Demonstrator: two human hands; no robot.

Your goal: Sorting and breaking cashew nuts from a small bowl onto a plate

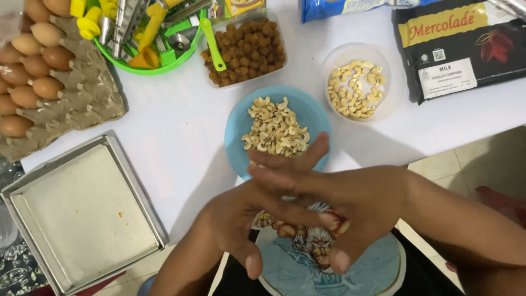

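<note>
- Nearest the camera, a printed blue shirt (307, 268) is seen below the hands, at the bench (181, 126) edge.
- Left hand (235, 219) and right hand (350, 208) are pressed together palm to palm, just in front of the blue bowl (238, 129); fingers (285, 164) are stretched out flat and overlapped. Whether anything is held between the palms cannot be told; no object is visible in them.
- The cashews (276, 131) are heaped in the blue bowl, directly beyond the fingertips, at bench centre.
- Handling judgement: the cashews are light, hard, brittle and loose, so they are likely to scatter or snap if squeezed; best taken as a small pinch from the top of the heap, or moved by gripping the bowl rim.
- To the left, a square metal baking tin (82, 214) is lying at the bench corner, partly overhanging.
- Farther back, a clear round tub of cashews (356, 82) is set right of the bowl, apart from it.
- A clear box of brown nuts (246, 49) with a green scoop (212, 44) is placed behind the bowl.
- An egg tray (93, 93) with brown eggs (33, 66) is at far left; a green basket of tools (148, 33) sits beside it.
- A dark chocolate packet (460, 49) is lying at far right.
</note>
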